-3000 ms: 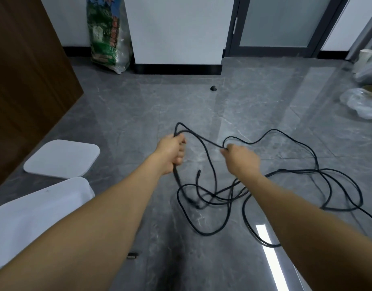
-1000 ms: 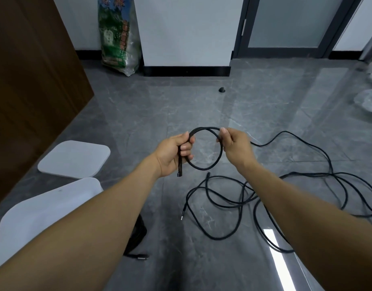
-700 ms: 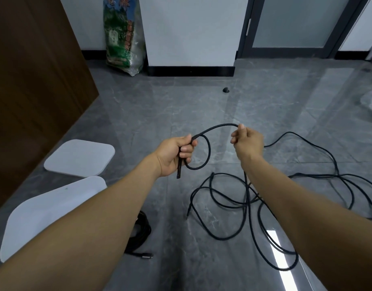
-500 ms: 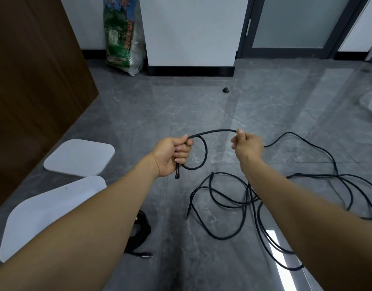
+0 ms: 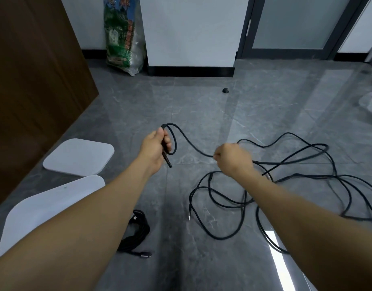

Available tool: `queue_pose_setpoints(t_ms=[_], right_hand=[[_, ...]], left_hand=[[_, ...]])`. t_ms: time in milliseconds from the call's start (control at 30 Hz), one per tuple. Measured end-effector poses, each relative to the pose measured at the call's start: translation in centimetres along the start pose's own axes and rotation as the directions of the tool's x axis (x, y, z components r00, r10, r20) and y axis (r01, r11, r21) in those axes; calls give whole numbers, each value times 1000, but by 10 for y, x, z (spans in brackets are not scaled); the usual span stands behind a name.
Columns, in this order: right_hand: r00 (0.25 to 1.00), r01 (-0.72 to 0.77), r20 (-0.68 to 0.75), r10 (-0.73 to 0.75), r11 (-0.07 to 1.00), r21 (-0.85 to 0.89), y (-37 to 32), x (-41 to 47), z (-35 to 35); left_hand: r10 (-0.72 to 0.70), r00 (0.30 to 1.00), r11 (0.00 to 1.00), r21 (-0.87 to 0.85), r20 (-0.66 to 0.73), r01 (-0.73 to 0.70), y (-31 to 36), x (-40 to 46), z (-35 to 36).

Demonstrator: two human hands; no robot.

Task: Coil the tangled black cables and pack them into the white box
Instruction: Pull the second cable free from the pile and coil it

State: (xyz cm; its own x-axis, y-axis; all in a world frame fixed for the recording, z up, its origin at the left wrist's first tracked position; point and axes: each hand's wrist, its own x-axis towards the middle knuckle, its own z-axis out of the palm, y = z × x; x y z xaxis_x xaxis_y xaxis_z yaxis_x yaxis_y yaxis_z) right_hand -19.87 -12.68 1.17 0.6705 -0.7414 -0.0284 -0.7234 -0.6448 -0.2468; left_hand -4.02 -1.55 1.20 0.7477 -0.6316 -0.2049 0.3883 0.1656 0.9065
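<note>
A black cable (image 5: 294, 177) is seen sprawled in loose tangled loops across the grey tiled floor (image 5: 202, 106) at the right of the scene, one free end with a silvery tip lying near the middle. A stretch of it is held up between two bare hands. The left hand (image 5: 154, 144) is closed on the cable near its other end, the fingers clamped around a small loop that has been formed there, with the plug end hanging below the fist. The right hand (image 5: 231, 157) is held as a fist a little to the right, its fingers closed on the cable, which sags in a shallow curve between the two hands. A second black cable (image 5: 136, 234), already coiled into a bundle, is seen on the floor near the left forearm, partly hidden by it. The white box (image 5: 44, 211) is placed at the near left, also partly covered by the forearm, and its white lid (image 5: 79, 156) is laid flat on the floor just beyond it. A brown wooden panel (image 5: 34, 80) is seen at the far left, and a printed green sack (image 5: 124, 34) is propped against the far wall.
</note>
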Motion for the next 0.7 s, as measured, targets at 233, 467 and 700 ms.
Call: queue_pose_setpoints(t_ms=[233, 467, 700], right_hand=[[876, 451, 147, -460, 888, 92, -36, -7, -11], [947, 321, -69, -315, 902, 288, -31, -3, -23], [981, 192, -103, -164, 895, 402, -3, 3, -21]], left_hand=[[88, 979, 877, 453, 182, -163, -12, -8, 11], [-166, 916, 725, 675, 366, -139, -11, -22, 9], [-379, 847, 790, 607, 373, 86, 6, -21, -3]])
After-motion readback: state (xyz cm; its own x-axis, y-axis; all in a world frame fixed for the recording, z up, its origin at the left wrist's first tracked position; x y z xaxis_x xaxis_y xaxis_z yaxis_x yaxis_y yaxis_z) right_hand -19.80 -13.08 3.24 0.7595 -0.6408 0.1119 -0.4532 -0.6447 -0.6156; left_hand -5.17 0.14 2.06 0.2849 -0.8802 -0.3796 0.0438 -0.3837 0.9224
